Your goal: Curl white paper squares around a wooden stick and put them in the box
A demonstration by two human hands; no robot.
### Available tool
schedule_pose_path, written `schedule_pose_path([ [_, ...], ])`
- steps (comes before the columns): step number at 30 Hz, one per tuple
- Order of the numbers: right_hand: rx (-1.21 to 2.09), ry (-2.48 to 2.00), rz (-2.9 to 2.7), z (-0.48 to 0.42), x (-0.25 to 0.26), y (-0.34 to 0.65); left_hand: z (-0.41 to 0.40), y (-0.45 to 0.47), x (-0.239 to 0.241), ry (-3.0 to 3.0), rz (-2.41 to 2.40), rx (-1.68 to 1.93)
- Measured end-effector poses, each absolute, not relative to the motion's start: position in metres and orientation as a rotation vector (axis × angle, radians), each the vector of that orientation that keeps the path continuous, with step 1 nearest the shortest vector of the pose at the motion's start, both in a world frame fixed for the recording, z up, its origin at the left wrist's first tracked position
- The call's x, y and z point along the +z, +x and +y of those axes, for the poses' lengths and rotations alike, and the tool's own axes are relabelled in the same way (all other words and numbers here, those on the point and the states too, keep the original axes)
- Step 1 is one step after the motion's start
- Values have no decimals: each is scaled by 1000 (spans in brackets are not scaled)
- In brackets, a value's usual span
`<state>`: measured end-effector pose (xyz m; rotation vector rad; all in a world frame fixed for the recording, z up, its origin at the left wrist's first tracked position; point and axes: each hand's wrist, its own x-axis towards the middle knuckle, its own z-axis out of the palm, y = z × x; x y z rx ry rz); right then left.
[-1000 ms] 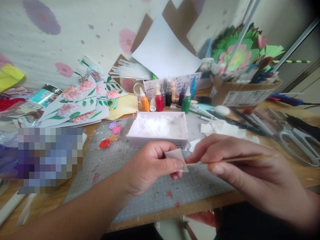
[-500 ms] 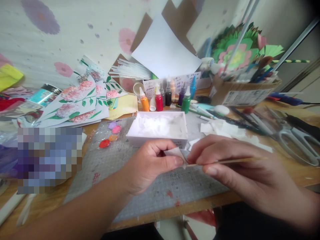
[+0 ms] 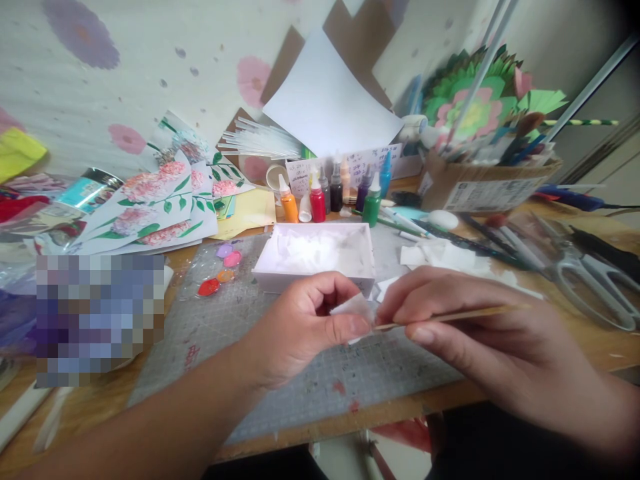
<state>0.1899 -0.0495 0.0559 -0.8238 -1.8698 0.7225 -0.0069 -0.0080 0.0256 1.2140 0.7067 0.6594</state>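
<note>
My left hand (image 3: 300,327) is closed, pinching a small white paper piece (image 3: 353,308) between thumb and fingers above the grey cutting mat (image 3: 300,373). My right hand (image 3: 470,340) is closed on a thin wooden stick (image 3: 450,315), whose tip touches the paper piece. Just behind both hands stands a white open box (image 3: 315,257) holding white paper bits.
Several small paint bottles (image 3: 330,193) stand behind the box. Colour blobs on plastic (image 3: 223,267) lie at the mat's left. Flower-printed sheets (image 3: 160,200) lie at the left, white paper scraps (image 3: 445,257), scissors (image 3: 585,280) and a cardboard box of tools (image 3: 490,180) at the right.
The stick has slid a little to the left into the paper piece, which now curls around its tip. Both hands stay in nearly the same place.
</note>
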Motion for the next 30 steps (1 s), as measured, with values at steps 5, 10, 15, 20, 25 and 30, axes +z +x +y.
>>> schedule_pose_path([
  [5,722,-866,-1817,-48,56,192,-13,-13,29,1760,850,1104],
  [10,735,-840,-1806,-47,53,188,-17,-12,34,2158,757,1010],
  [15,757,-837,-1796,-42,46,186,-13,-10,36,2133,891,975],
  [20,660,-985,-1713,-26,37,191,0,-16,39,2011,1149,1125],
  [25,475,-1182,-1747,-7,31,193,18,-27,34,2101,1417,1251],
  [30,243,-1233,-1812,8,25,191,37,-37,27,2330,1628,1137],
])
